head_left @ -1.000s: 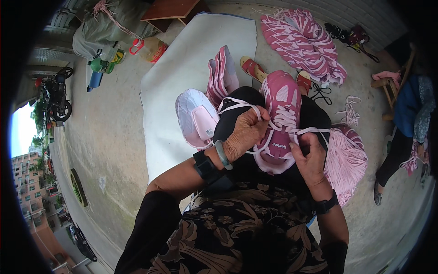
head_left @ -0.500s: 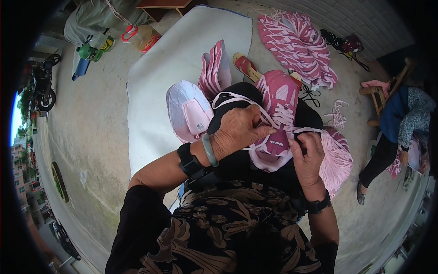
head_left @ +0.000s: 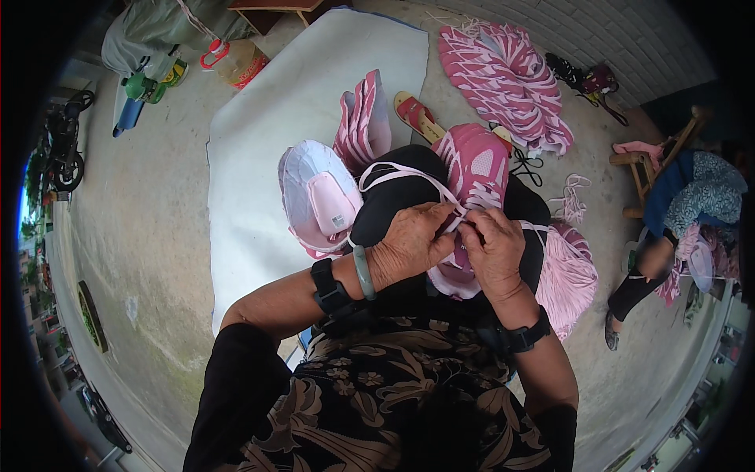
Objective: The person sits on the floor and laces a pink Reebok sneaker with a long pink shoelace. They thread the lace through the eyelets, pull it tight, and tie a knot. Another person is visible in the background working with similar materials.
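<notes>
A pink sneaker upper (head_left: 479,161) lies across my lap, toe pointing away from me and its tongue end partly covered by my hands. A pale pink shoelace (head_left: 413,171) loops over my left knee and runs into the eyelets. My left hand (head_left: 410,242) is closed in a pinch on the lace at the upper's left side. Close against it, my right hand (head_left: 495,250) also pinches the lace over the tongue. Fingers hide exactly where the lace passes.
Left of my lap sit a pale shoe piece with an insole (head_left: 329,203) and stacked pink uppers (head_left: 363,118) on a white sheet (head_left: 255,153). A bundle of laces (head_left: 568,279) hangs at right. Laced uppers (head_left: 503,82) and a sandal (head_left: 417,116) lie beyond; another person (head_left: 692,197) sits right.
My right hand has moved left and up from the upper's right edge to meet my left hand. The other person's hand has come forward with a pale shoe piece.
</notes>
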{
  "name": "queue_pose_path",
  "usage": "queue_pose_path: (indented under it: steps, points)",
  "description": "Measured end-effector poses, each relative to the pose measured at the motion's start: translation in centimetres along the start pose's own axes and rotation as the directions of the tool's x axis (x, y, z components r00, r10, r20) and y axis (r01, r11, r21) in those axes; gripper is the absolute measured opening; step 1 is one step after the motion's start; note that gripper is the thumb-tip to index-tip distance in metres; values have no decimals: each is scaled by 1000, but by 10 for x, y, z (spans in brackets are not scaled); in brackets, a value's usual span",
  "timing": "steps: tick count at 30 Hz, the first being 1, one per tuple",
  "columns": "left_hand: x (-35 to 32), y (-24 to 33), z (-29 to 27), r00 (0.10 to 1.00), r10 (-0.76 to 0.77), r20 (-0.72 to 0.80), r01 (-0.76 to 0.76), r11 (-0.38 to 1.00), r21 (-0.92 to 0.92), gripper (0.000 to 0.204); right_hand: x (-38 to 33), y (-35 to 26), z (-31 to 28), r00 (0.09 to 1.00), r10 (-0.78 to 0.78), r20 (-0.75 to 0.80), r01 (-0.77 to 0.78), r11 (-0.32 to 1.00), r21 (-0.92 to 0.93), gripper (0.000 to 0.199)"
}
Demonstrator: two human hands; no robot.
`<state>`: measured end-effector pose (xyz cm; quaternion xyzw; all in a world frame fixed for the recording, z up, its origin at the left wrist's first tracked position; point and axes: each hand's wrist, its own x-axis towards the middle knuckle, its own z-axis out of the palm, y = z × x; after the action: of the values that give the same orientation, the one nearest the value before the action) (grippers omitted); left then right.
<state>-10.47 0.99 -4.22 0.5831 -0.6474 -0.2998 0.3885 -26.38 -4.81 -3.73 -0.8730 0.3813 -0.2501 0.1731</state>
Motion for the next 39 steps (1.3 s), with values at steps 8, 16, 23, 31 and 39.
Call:
queue_pose_path:
  steps: [8, 16, 23, 31, 39]
  points:
    - [6, -7, 4, 999, 42, -21, -44, 994, -101, 31, 10, -3, -2, 953, -304, -14, 293, 929, -227, 12]
    - [-6, 9, -8, 996, 82, 40, -89, 971, 222, 40, -96, 39, -94, 990, 124, -72, -127, 991, -39, 9]
    - [8, 1, -13, 996, 94, -5, -90, 966, 241, 23, -223, 118, -111, 836, 547, -30, -512, 799, 314, 9]
    - [41, -5, -16, 984, 157, 80, -170, 737, 654, 40, -118, 84, -95, 975, 194, 106, -165, 958, -234, 39]
    - [47, -13, -25, 974, -67, 217, -21, 926, 378, 6, -55, 48, -58, 993, -35, 109, 20, 990, 142, 33]
